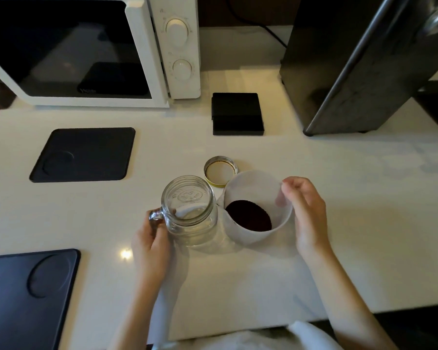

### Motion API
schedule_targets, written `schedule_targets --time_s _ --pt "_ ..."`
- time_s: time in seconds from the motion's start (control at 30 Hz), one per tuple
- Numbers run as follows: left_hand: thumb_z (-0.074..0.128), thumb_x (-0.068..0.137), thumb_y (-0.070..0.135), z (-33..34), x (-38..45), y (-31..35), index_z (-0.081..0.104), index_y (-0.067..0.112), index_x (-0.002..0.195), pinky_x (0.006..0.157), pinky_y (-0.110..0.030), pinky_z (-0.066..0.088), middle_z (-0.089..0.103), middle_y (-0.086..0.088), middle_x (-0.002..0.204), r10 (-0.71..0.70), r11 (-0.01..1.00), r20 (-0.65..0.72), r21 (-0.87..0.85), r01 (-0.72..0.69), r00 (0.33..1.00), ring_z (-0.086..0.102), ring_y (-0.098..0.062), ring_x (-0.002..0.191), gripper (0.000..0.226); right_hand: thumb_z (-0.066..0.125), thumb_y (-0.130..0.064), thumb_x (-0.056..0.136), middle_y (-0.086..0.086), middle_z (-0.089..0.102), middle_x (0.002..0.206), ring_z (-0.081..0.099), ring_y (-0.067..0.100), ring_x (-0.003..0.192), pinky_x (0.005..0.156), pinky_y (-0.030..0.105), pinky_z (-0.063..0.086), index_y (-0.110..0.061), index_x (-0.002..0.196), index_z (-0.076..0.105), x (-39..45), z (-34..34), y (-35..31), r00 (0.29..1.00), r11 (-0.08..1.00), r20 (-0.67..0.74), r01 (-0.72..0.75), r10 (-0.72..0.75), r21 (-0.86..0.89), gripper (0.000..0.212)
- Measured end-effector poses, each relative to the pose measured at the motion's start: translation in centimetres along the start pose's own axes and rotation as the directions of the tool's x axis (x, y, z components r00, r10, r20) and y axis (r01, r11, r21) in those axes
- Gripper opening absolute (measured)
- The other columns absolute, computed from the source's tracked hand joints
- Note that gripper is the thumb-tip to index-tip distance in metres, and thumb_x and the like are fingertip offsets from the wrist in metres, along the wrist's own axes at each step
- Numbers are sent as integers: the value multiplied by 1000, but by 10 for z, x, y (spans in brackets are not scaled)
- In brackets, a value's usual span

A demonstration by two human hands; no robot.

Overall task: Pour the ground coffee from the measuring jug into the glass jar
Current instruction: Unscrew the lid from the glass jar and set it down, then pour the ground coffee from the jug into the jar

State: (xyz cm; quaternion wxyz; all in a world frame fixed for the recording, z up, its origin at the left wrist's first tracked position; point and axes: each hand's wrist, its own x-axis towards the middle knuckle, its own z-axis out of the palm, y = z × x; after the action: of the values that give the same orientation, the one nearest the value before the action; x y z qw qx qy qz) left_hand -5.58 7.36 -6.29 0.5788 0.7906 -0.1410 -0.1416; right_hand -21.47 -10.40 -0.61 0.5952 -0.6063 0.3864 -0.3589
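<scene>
A clear glass jar (190,210) with a side handle stands upright and open on the white counter, nothing visible inside. My left hand (151,245) grips its handle on the left. Touching the jar's right side is a translucent white measuring jug (257,188), slightly tilted, with dark ground coffee (248,215) in its bottom. My right hand (306,213) holds the jug by its right rim and wall. The jar's metal lid (220,171) lies upside down just behind both.
A white microwave (91,49) stands at the back left and a tall dark appliance (359,64) at the back right, with a small black scale (237,113) between them. Dark mats lie at the left (84,154) and near left (25,296). The counter edge (238,329) runs close to me.
</scene>
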Motion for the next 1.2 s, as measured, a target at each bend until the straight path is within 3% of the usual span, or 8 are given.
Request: schedule_targets --time_s 0.1,0.17,0.23,0.43,0.67,0.83,0.97,1.2 --pt "46 72 18 -7 -1 13 61 32 79 69 -30 48 67 24 67 1 1000 29 -27 0 1000 58 -4 68 21 59 -43 68 -5 52 61 46 10 63 56 13 37 -11 68 51 -1 3 2 999 999 -46 -9 11 35 33" --pt "42 68 15 -12 -7 28 58 30 80 63 -12 43 66 25 69 59 993 27 -107 -56 998 55 7 65 25 58 -46 68 12 41 64 37 18 62 53 18 33 0 63 41 -4 4 3 998 999 -58 -15 17 49 50" --pt "41 66 20 -15 -11 39 60 27 80 66 -7 40 67 24 72 116 975 20 -190 -111 993 56 8 72 25 58 -48 68 12 35 68 30 22 64 55 28 27 5 63 36 -6 6 4 996 996 -76 -36 42 85 57" --pt "44 68 37 -8 2 42 56 25 57 60 -27 31 53 13 52 58 957 30 -286 -47 998 41 -6 58 21 63 -46 63 11 29 68 25 26 66 58 34 21 3 61 30 -8 11 3 984 978 -135 -90 117 190 59" --pt "43 86 10 1 6 38 52 21 37 43 -14 29 44 13 38 -11 883 106 -465 59 994 37 -1 40 51 71 -36 54 5 28 66 29 22 66 61 33 26 -14 62 24 0 10 4 970 916 -101 -173 223 362 52" --pt "65 75 40 -6 11 42 49 23 38 51 -30 21 39 14 40 39 875 236 -478 81 971 34 -4 43 43 69 -30 59 7 44 64 46 20 63 58 27 39 -16 62 44 19 0 -15 989 925 -24 -131 149 356 28" --pt "55 76 27 0 9 56 39 23 33 43 -15 23 31 15 37 36 899 241 -432 74 970 25 -4 40 46 73 -41 61 15 32 67 34 26 71 70 36 32 -19 54 38 39 -5 -46 999 978 34 19 -27 209 42" --pt "63 78 26 12 6 79 30 22 34 42 -19 17 23 13 39 6 953 181 -300 50 983 20 -7 41 55 59 -41 77 1 39 54 40 12 60 63 32 32 -7 56 41 65 1 -95 931 934 234 321 -281 -154 44"
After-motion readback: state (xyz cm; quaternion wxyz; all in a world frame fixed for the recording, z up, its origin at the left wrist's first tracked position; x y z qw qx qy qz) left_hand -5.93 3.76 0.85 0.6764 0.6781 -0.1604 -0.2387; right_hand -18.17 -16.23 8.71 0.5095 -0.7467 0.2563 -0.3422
